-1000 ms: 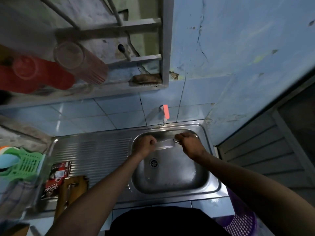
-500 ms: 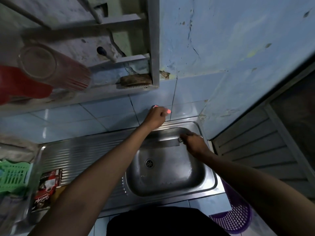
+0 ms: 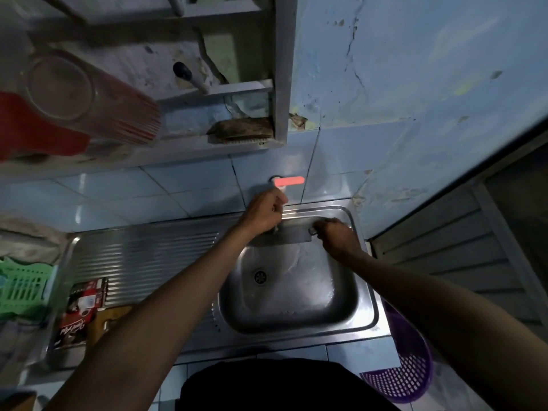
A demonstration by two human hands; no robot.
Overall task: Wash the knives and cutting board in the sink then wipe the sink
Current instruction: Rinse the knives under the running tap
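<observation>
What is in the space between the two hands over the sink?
The wide blade of a knife spans it, from the right hand, which grips its handle, to the left hand by the tap. The head view shows this.

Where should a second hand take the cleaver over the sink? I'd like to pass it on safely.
By the handle end, from the right. The cleaver lies level across the back of the sink, blade pointing left, and the right hand already grips that end. The broad bare blade offers no safe hold.

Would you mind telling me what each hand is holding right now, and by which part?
The right hand holds the cleaver by its handle, blade over the sink. The left hand holds nothing; its fingers are up by the tap.
</observation>
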